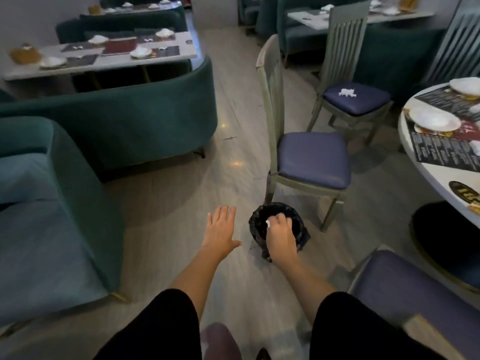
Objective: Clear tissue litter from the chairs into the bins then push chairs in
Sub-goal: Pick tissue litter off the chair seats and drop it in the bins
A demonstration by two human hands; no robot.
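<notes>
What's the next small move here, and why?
Probably open the right hand and drop the tissue: it is pinched in the fingers right over the bin. More tissue lies on the far chair.
</notes>
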